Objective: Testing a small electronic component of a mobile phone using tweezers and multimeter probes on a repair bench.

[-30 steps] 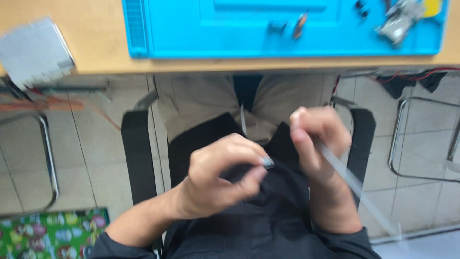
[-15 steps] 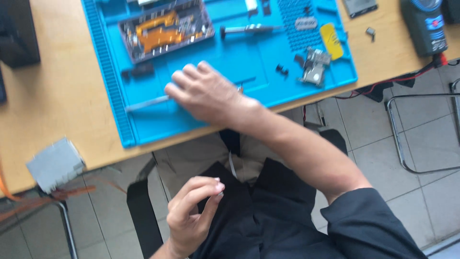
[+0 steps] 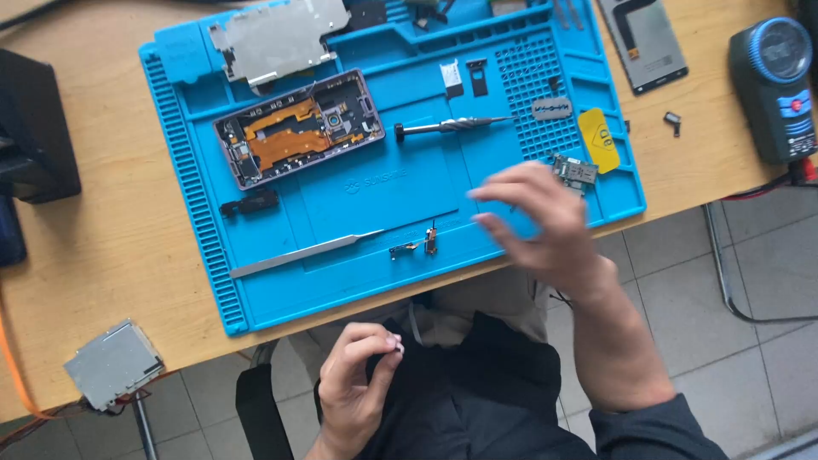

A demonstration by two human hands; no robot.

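My left hand (image 3: 356, 379) is low over my lap, below the desk edge, with thumb and forefinger pinched on a tiny white piece (image 3: 394, 343). Blurred by motion, my right hand (image 3: 538, 223) hovers over the near right part of the blue work mat (image 3: 196, 213), fingers apart and nothing seen in them. Two small parts (image 3: 426, 244) lie on the mat just left of its fingertips. Slim metal tweezers (image 3: 307, 253) rest along the mat's near edge. An opened phone body (image 3: 294, 128) with orange flex cables lies at the mat's upper left, a screwdriver (image 3: 452, 128) beside it.
A metal cover plate (image 3: 277, 38) lies at the mat's top. A small circuit board (image 3: 575, 170) and yellow pick (image 3: 599, 140) sit right. Off the mat: a screen panel (image 3: 643, 43), blue round device (image 3: 780, 85), black box (image 3: 34, 128), metal shield (image 3: 115, 365) at the desk edge.
My right hand left my lap, reached the mat near the tweezers, then swung to the mat's near right side. My left hand stays in my lap, still pinched.
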